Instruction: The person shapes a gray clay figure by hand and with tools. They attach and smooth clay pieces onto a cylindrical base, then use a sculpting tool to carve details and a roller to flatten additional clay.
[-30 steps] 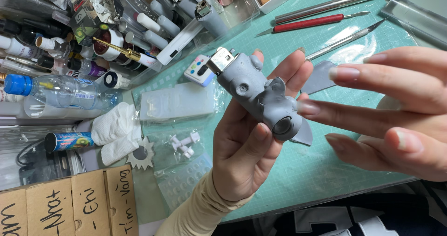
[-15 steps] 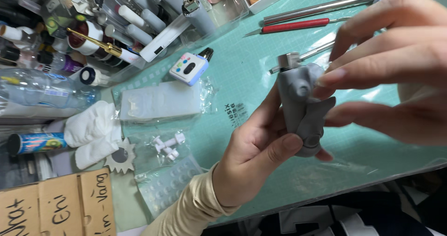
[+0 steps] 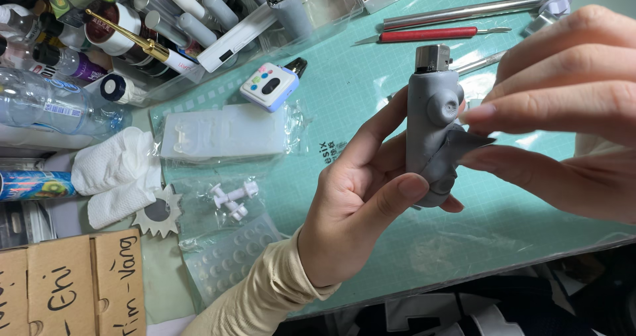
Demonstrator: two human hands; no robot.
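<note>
Item: clay-covered lighter [image 3: 432,127], upright in my left hand [image 3: 358,210], fingers wrapped round it.
I judge it light with a soft, dentable skin; my right hand [image 3: 563,111] pinches its grey flap [image 3: 467,144]. Hold low.

left hand [image 3: 361,207]: bare, no rings or gloves that I can see, nails short and plain, nothing painted on them
left sleeve [image 3: 255,299]: cream, kinda pale yellow long sleeve, soft knit-looking fabric, snug fit, bunches into little wrinkles right at the wrist where the cuff ends
right hand [image 3: 563,111]: also bare, nails a bit longer here with a natural glossy look, no jewellery showing
right wrist: cut off by the edge of the frame, so can't tell if there's a sleeve on that side
</note>
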